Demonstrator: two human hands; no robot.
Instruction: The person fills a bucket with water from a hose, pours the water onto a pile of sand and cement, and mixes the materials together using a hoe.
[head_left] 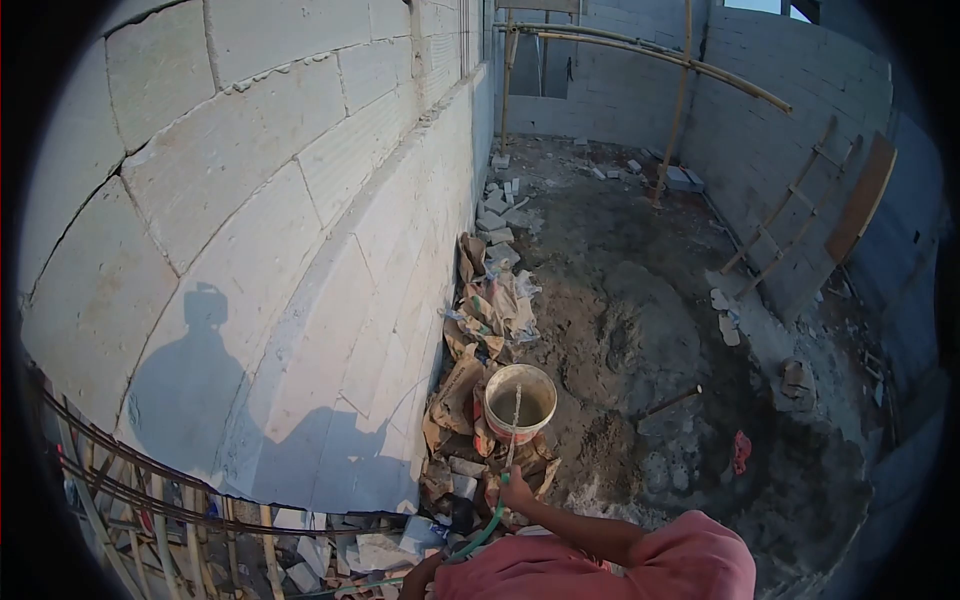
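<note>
My right hand [516, 490] is closed round the end of a green hose [487, 530], just below a round bucket [520, 402]. A stream of water runs from the hose end up into the bucket, which holds greyish liquid. My left hand [418, 578] is low in the view beside the lower part of the hose, partly cut off by my pink shirt; its fingers cannot be made out. The bucket stands among crumpled brown paper sacks [458, 395] by the block wall.
A pale block wall [230, 150] rises at the left. Wet grey mortar [640, 330] covers the ground, with a stick [672, 401] and a red scrap [741, 452]. A ladder [790, 210] and board [862, 198] lean at right. Broken blocks [380, 552] lie below; bamboo poles [640, 48] cross behind.
</note>
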